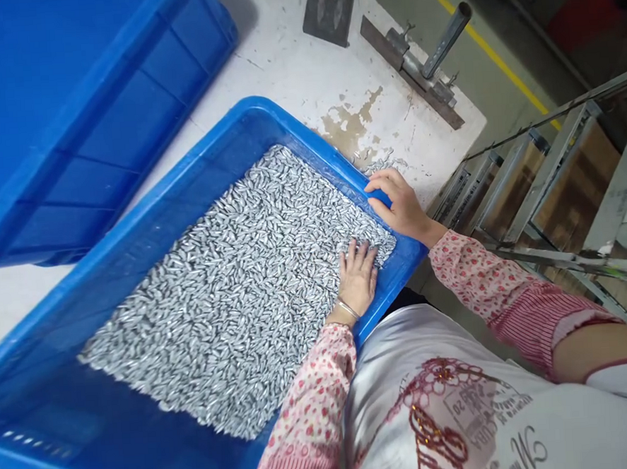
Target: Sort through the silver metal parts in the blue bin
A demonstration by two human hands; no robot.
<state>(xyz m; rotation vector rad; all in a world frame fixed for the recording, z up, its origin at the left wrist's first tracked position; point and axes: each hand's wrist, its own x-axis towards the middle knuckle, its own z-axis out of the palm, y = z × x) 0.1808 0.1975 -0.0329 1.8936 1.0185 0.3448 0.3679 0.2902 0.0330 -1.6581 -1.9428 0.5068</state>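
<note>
A blue bin point(286, 126) stands in front of me with a wide layer of small silver metal pieces point(231, 282) over its floor. My left hand point(357, 278), with a bracelet at the wrist, lies on the pieces near the bin's near side, its fingers spread. At the bin's right end, my right hand point(395, 202) rests over the rim, fingers curled around it. Both forearms are in patterned sleeves.
Another large blue bin point(126, 125) stands at the upper left. On the white table point(276, 60) are a dark square plate point(329, 10) and a metal bracket with a tube point(414, 69). A metal rack point(544, 185) stands at the right.
</note>
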